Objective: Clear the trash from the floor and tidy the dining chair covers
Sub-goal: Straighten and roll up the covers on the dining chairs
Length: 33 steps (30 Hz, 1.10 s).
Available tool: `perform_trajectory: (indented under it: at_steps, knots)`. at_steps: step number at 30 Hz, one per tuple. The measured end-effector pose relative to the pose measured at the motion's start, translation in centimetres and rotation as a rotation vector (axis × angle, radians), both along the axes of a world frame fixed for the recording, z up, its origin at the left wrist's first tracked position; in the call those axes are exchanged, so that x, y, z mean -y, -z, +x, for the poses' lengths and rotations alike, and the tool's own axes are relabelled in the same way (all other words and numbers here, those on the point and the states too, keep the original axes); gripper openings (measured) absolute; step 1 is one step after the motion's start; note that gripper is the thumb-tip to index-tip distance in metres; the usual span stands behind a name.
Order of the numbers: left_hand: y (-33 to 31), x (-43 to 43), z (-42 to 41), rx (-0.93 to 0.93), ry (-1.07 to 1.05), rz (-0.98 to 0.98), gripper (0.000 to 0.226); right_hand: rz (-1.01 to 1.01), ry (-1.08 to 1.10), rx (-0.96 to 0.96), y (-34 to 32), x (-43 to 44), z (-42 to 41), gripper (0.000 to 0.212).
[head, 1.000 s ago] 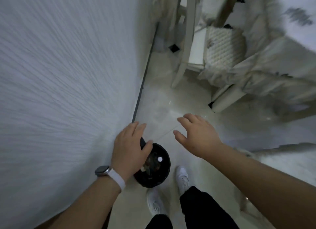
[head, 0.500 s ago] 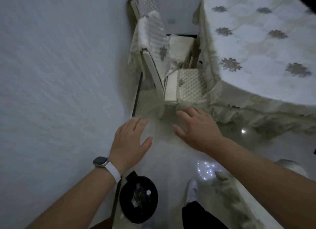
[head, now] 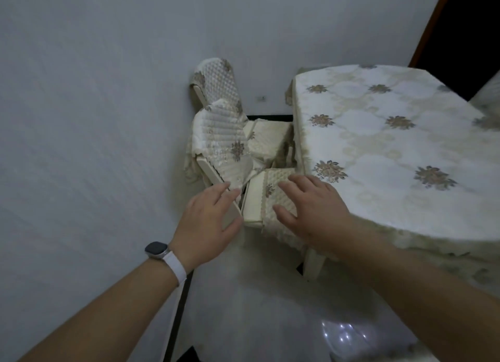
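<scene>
Now the rumpled cream quilted chair-back cover (head: pixel 221 142) sags off the near white chair beside the cloth-draped worktop (head: pixel 392 134); my left hand (head: pixel 208 226) and right hand (head: pixel 311 213) reach with fingers spread, holding nothing. Tidying step, I judge: next, pinch its hem and pull it straight

Home dining corner | bench (head: pixel 378 145) draped in cream floral-medallion tablecloth | two dining chairs with quilted cream chair covers (head: pixel 221 140) tucked between bench and textured white wall (head: pixel 94 118) | glossy pale tiled floor (head: pixel 257 307) | dark doorway (head: pixel 470 31) behind
</scene>
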<state>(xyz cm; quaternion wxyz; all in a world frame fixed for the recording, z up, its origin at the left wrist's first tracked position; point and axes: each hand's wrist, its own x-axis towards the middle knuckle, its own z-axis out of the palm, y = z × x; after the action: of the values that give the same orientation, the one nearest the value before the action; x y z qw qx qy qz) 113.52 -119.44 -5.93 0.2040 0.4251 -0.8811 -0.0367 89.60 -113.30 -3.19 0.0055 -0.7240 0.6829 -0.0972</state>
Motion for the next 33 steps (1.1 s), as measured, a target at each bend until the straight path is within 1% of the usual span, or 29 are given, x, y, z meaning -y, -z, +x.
perform_trajectory:
  at_steps: [3, 5, 11, 18, 22, 27, 30, 33]
  knots:
    - [-1.0, 1.5, -0.2, -0.004, 0.003, -0.028, 0.057, -0.049, -0.003, 0.003, -0.6, 1.2, -0.7, 0.059]
    - [-1.4, 2.8, 0.2, -0.008, -0.006, -0.037, 0.057, -0.044, 0.006, 0.01, -0.9, 2.2, -0.9, 0.056]
    - [-0.5, 8.7, 2.6, -0.008, -0.042, -0.045, 0.057, -0.046, -0.005, -0.025, -1.1, 7.1, 0.2, 0.057]
    - [1.2, 19.6, 6.5, -0.02, 0.001, -0.06, 0.054, -0.037, 0.028, -0.032, -0.1, 17.3, 4.4, 0.065]
    - [2.0, 26.6, 9.3, 0.019, 0.049, -0.092, 0.051, -0.004, 0.014, -0.079, 0.6, 23.6, 8.0, 0.059]
    - [3.0, 32.5, 11.1, 0.036, 0.08, -0.088, 0.051, 0.003, 0.029, -0.107, 1.4, 28.9, 11.2, 0.058]
    - [4.1, 36.3, 11.8, 0.079, 0.099, -0.023, 0.052, 0.014, 0.049, -0.116, 2.4, 31.9, 12.6, 0.057]
    - [5.2, 39.2, 12.0, 0.111, 0.093, 0.036, 0.055, 0.017, 0.065, -0.079, 3.6, 33.9, 13.3, 0.055]
